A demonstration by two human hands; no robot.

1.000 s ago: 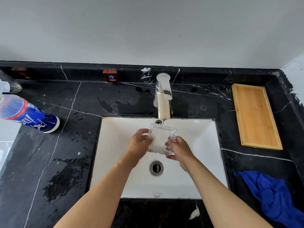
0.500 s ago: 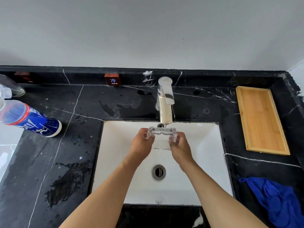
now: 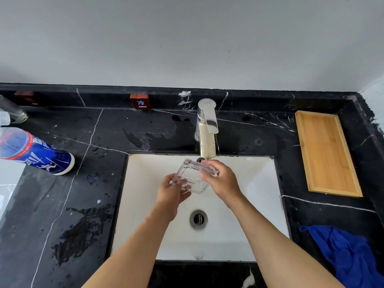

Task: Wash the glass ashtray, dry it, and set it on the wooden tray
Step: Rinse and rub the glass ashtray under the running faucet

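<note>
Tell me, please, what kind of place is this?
Most likely a bathroom or washroom vanity: a white sink set into a black marble counter, with a faucet behind it, against a plain wall. Both hands hold a glass ashtray over the basin.

The blue cloth (image 3: 349, 256) gets chopped off by the right and bottom edges. The spray bottle (image 3: 35, 151) is cut at the left edge, top end lost. Part of the glass ashtray (image 3: 192, 177) is covered by the fingers (image 3: 204, 175) of the right hand (image 3: 223, 179). Water flow from the faucet (image 3: 206, 129) can't really be made out.
</note>
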